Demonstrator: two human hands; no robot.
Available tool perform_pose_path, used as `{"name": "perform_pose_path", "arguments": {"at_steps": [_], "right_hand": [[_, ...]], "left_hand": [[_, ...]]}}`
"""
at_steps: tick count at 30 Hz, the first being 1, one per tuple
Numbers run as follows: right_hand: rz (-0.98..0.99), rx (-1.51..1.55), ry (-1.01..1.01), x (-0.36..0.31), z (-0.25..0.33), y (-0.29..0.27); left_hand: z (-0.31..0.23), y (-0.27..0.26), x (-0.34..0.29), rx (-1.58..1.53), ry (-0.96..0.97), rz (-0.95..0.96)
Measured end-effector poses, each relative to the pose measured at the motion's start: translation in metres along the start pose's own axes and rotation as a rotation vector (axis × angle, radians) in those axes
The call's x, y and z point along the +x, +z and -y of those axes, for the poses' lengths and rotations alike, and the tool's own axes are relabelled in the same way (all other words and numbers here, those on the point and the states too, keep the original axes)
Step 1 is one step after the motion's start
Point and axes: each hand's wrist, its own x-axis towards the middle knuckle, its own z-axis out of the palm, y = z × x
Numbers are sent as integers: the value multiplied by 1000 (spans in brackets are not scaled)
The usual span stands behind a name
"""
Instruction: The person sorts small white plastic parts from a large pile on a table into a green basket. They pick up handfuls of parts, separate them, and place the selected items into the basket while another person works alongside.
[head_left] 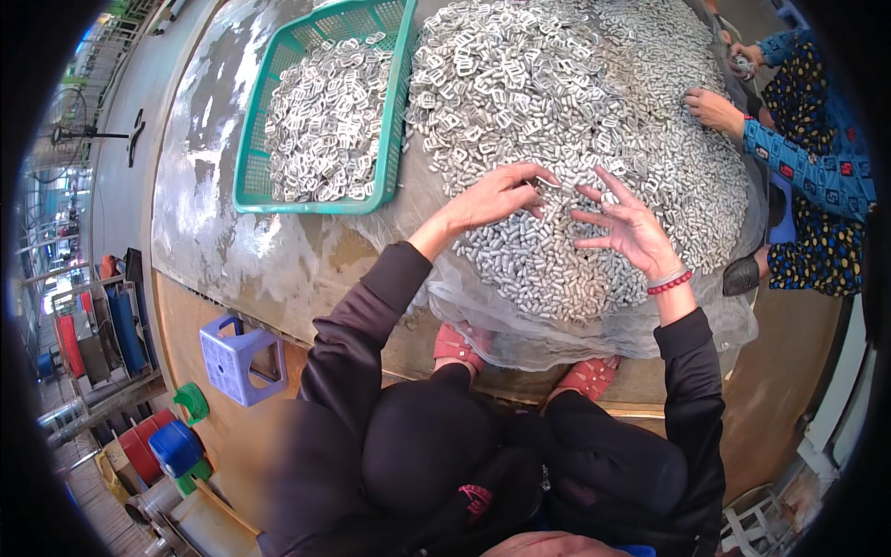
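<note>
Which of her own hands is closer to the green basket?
Left. The left hand rests on the pile just right of the green basket; the right hand is farther right, over the pile.

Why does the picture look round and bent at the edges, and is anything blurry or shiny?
Head view: the fisheye lens bows the table edge and blacks out the corners; daylight glares off the wet-looking tabletop beside the green basket; the pile of metal buckles is sharp, as are the left hand and right hand; the lower left is smeared.

A green basket is hemming you in on the left, a co-worker's hand is crowding the right, and bare counter seemingly is lying open beyond the basket.
</note>
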Motion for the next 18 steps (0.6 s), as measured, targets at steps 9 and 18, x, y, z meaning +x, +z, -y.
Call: {"name": "perform_pose_path", "arguments": {"at_steps": [9, 18], "right_hand": [[-78, -358, -26, -1, -2, 2], [-228, -588, -18, 4, -6, 2]], "left_hand": [[-12, 26, 13, -166, -61, -27], [-14, 25, 14, -194, -117, -35]]}}
